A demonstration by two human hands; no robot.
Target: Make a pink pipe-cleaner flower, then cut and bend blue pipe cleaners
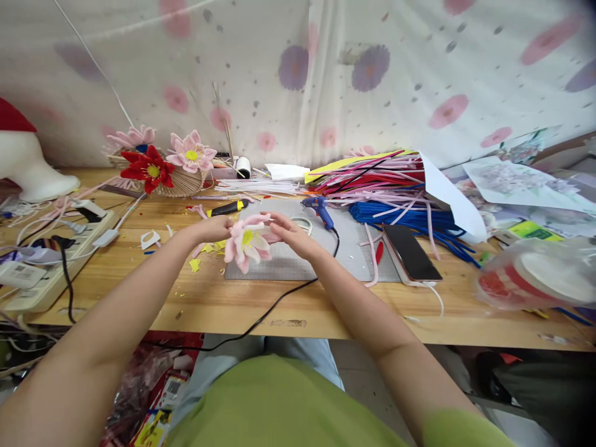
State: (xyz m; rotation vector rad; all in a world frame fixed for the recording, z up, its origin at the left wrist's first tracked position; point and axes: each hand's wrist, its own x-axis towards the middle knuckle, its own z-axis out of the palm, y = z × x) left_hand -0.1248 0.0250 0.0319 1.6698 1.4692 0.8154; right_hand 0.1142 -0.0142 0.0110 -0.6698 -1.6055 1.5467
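Observation:
A pink and white fuzzy flower with a yellow centre [248, 238] is held up over the left part of the grey mat [344, 254]. My left hand [218, 228] is closed at the flower's left side, its fingertips hidden behind the petals. On the right side, my right hand [291, 234] has its fingers at the petals, with the thumb side partly out of sight. A blue glue gun [319, 211] lies on the mat beyond my right hand. Behind my left hand is a black and yellow tool [227, 208].
Finished flowers [148, 170] stand at the back left, near a power strip [60, 267]. Bundles of pink and blue stems [405, 214] lie at the back right. A phone [412, 251] and a bagged red and white container [535, 276] are on the right. A black cable [274, 304] crosses the table's front.

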